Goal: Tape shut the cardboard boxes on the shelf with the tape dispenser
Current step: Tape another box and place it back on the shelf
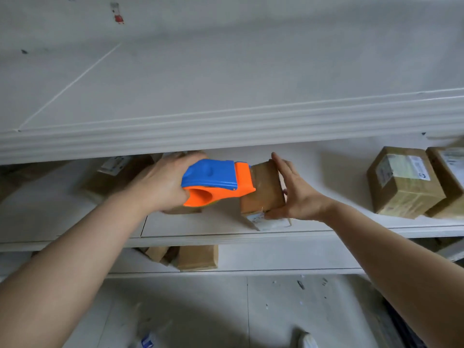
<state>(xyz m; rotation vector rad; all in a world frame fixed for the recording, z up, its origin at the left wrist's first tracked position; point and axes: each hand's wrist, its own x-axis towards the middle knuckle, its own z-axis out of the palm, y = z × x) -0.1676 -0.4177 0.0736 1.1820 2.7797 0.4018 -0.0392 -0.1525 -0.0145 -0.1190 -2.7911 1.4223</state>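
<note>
Left forearm (pixel 82 259) and right forearm (pixel 391 252), both bare, reach up from the bottom corners toward the middle shelf (pixel 326 234), over a speckled pale floor (pixel 226 310).

Far left on that shelf, back under the upper shelf (pixel 226 126), sits a left box (pixel 118 177) with a white label, partly hidden and blurred.

Left hand (pixel 160 182) is in front of it, fingers curled tight round the handle end of the dispenser (pixel 218 182). Dispenser is blue on top and orange below, held above the shelf and pointing right. Its orange nose touches the upper left edge of the box (pixel 263 192).

Below, on the lower shelf, lower boxes (pixel 198 257) stand just under the dispenser; some lean on each other.

Box is small and brown and stands near the shelf's front edge, tilted, with a white label on its near lower face. Top face looks glossy; cannot tell if that is tape.

Right hand (pixel 298 194) braces the box: fingers straight and together, flat along its right side and pointing up, thumb on the near lower edge.

Right boxes (pixel 404 182), two of them, labelled and touching each other, sit well apart from the hand at the shelf's right end.
</note>
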